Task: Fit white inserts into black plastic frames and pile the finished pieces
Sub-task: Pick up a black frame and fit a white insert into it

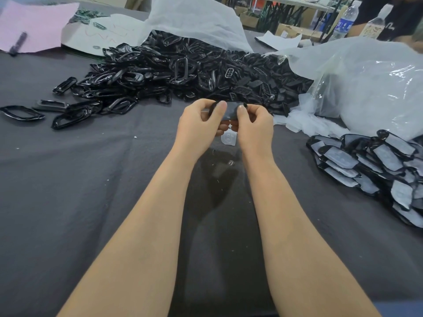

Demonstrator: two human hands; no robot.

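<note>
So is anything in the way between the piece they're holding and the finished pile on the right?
Nothing visible. The left hand and right hand hold the frame; bare dark cloth leads to the finished pile. White inserts spilling from the bag lie just behind that path.

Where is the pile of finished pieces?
In the head view, the pile of finished pieces lies on the grey cloth at the far right. It sits just below the clear plastic bag, to the right of the right hand.
</note>
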